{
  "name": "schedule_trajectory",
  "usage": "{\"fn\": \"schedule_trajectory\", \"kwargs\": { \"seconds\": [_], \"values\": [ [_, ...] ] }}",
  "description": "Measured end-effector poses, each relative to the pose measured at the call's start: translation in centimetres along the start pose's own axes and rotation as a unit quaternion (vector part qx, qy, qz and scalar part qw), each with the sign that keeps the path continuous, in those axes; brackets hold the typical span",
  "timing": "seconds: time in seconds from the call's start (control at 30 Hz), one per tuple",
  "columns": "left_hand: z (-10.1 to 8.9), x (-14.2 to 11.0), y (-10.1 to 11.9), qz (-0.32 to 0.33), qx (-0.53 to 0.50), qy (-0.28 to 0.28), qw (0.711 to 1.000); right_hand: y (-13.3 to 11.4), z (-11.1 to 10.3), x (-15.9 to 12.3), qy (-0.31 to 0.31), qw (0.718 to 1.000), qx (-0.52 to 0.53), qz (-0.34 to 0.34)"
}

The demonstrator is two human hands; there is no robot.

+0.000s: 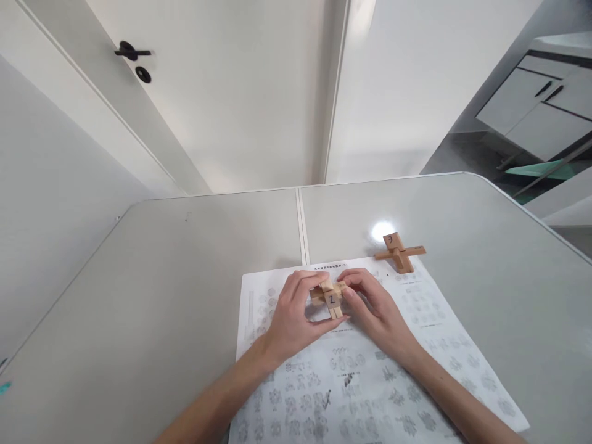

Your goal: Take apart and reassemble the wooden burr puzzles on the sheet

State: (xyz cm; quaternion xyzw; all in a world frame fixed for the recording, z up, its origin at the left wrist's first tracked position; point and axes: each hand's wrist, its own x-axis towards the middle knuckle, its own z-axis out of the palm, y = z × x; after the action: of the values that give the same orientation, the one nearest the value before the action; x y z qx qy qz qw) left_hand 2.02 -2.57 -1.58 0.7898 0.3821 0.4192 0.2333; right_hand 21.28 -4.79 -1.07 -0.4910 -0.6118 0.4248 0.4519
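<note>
A small wooden interlocking puzzle (330, 298) marked "2" sits between both my hands, just above a printed sheet of paper (351, 382). My left hand (296, 317) grips it from the left, fingers curled over its top and thumb under it. From the right, my right hand (372, 305) pinches the same puzzle with fingers closed on it. A second wooden cross-shaped puzzle (398, 251) marked "3" lies apart at the sheet's far right corner.
The grey table (152, 290) has a seam down its middle and rounded far corners. A white wall and door with a black handle (132, 52) stand behind it. Grey cabinets (541, 105) are at the far right.
</note>
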Motion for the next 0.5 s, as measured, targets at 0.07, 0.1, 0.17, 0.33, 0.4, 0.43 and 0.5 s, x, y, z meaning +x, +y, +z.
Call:
{"fn": "schedule_trajectory", "kwargs": {
  "seconds": [0.07, 0.1, 0.17, 0.33, 0.4, 0.43, 0.5],
  "values": [
    [0.07, 0.03, -0.06, 0.028, 0.016, 0.010, 0.999, 0.11, 0.02, 0.02, 0.005, 1.000, -0.022, -0.011],
    [0.10, 0.06, -0.07, 0.042, 0.026, 0.016, 0.999, 0.14, 0.04, 0.01, 0.005, 1.000, -0.028, -0.014],
    [0.16, 0.12, -0.05, 0.071, 0.051, 0.028, 0.996, 0.13, 0.11, -0.04, 0.003, 1.000, -0.027, -0.015],
    [0.23, 0.17, 0.10, 0.131, 0.120, 0.046, 0.983, -0.18, 0.20, -0.09, -0.009, 1.000, -0.011, -0.006],
    [0.22, 0.15, 0.13, 0.128, 0.130, 0.048, 0.982, -0.24, 0.16, -0.04, -0.010, 1.000, -0.004, -0.001],
    [0.20, 0.15, 0.14, 0.119, 0.126, 0.046, 0.984, -0.24, 0.11, -0.02, -0.011, 1.000, 0.002, 0.007],
    [0.10, 0.19, 0.15, 0.090, 0.102, 0.035, 0.990, -0.18, -0.08, 0.03, -0.019, 0.999, 0.017, 0.038]
  ]
}}
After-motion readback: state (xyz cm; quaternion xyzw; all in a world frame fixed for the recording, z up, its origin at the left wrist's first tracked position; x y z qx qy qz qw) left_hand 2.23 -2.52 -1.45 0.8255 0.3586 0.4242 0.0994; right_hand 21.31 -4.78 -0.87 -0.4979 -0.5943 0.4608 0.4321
